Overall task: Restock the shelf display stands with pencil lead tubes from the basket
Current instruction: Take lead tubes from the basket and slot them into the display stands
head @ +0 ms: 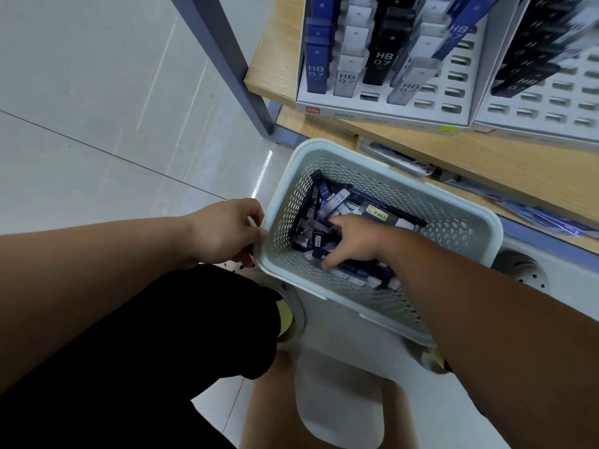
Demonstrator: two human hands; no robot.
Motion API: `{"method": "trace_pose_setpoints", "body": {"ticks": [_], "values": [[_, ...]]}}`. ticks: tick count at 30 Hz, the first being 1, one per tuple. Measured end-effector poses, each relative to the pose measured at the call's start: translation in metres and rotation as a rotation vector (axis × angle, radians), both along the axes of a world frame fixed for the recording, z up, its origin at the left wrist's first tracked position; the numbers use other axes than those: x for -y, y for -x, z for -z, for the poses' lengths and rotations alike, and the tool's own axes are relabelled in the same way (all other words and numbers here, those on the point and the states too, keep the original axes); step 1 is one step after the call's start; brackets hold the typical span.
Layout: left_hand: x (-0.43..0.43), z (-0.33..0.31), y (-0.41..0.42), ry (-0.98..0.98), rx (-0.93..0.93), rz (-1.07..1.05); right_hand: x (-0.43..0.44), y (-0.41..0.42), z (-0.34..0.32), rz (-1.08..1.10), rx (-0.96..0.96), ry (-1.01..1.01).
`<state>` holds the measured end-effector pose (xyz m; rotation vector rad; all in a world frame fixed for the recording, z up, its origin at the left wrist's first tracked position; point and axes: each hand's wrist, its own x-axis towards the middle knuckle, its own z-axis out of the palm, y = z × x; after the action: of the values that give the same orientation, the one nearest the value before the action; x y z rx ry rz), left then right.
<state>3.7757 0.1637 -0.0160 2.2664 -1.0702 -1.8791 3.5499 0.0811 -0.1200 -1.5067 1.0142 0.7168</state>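
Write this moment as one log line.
left hand: grips basket rim; right hand: down among lead tubes; display stand: some slots empty

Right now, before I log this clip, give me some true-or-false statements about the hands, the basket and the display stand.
1. The left hand grips the basket by its rim. True.
2. The right hand is setting a tube into the display stand. False: it reaches down among the lead tubes in the basket.
3. The basket holds a single tube. False: it holds many, in a loose heap.
4. The display stand has empty slots along its front. True.
5. Tubes standing in the display stand read HB 0.7. True.
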Motion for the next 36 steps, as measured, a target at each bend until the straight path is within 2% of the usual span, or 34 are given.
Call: {"method": "trace_pose_setpoints", "body": {"ticks": [12, 18, 36], "values": [[0.001, -0.001, 0.0, 0.005, -0.003, 0.012, 0.0, 0.024, -0.006, -0.032, -0.081, -0.146], [0.002, -0.003, 0.001, 0.005, -0.001, 0.019, 0.004, 0.024, -0.015, -0.119, -0.101, -0.122], [0.003, 0.0, 0.001, 0.029, 0.033, 0.11, -0.02, 0.036, -0.022, 0.057, -0.093, -0.191]]}}
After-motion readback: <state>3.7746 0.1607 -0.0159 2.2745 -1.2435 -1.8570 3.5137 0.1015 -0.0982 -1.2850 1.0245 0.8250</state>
